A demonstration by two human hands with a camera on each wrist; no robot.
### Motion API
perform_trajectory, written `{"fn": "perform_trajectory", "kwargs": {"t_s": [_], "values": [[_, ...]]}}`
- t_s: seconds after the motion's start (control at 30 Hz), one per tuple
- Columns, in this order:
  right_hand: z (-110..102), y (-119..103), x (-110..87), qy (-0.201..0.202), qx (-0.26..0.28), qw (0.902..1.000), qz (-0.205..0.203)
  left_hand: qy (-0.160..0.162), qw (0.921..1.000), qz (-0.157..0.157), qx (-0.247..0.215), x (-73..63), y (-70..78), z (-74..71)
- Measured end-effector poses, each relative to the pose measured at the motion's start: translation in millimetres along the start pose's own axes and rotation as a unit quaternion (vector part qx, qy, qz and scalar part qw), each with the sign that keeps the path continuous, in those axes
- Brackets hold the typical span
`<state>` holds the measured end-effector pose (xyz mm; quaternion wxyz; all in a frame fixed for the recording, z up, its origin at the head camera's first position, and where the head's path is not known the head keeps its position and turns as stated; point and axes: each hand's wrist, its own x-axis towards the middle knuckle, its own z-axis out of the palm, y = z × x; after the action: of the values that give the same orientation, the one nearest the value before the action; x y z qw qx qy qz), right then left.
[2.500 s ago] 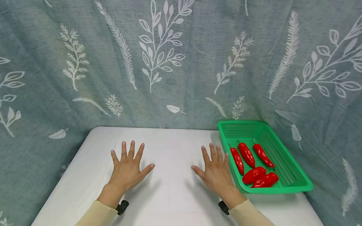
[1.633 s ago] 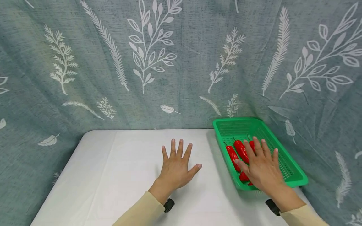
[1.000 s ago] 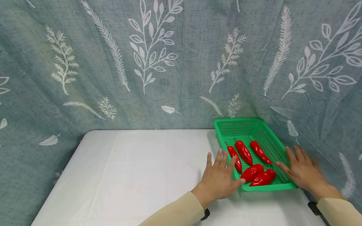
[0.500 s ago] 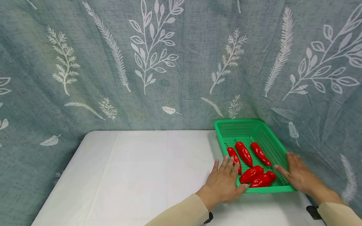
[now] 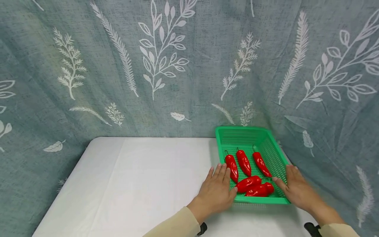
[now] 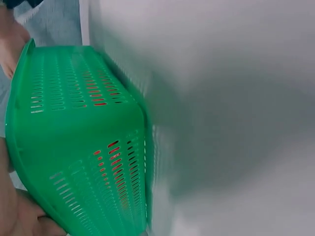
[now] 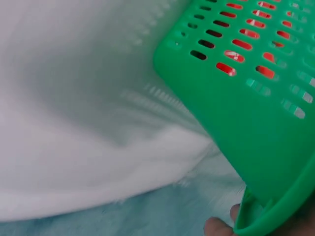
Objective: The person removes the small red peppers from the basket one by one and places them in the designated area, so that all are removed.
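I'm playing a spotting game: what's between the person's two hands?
A green rectangular plastic basket with five shiny long red peppers in it lies between the left hand and the right hand. The head view shows this.

Green basket (image 5: 260,199) of red peppers (image 5: 243,163) now farther left, between left hand (image 5: 214,193) and right hand (image 5: 302,191)

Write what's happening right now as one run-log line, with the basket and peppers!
left grip: on green basket, left side | right grip: holding right rim | red peppers: five, inside
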<state>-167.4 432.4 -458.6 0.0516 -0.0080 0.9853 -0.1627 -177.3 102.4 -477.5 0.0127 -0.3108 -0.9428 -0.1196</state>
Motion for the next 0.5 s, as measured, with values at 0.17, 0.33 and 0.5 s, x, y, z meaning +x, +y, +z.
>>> {"fn": "perform_trajectory", "kwargs": {"t_s": [0.17, 0.33, 0.5], "values": [[12, -33, 1.2, 0.012, -0.002, 0.9998, -0.014, 0.030, 0.9994, 0.004, -0.017, -19.9, -27.5, -4.1], [28, -75, 0.4, 0.034, -0.006, 0.9979, -0.055, 0.042, 0.9989, 0.000, -0.021, -49.8, -63.0, -11.7], [41, -118, 0.8, 0.050, -0.020, 0.9950, -0.084, 0.038, 0.9986, -0.012, -0.034, -81.8, -98.6, -23.4]]}}
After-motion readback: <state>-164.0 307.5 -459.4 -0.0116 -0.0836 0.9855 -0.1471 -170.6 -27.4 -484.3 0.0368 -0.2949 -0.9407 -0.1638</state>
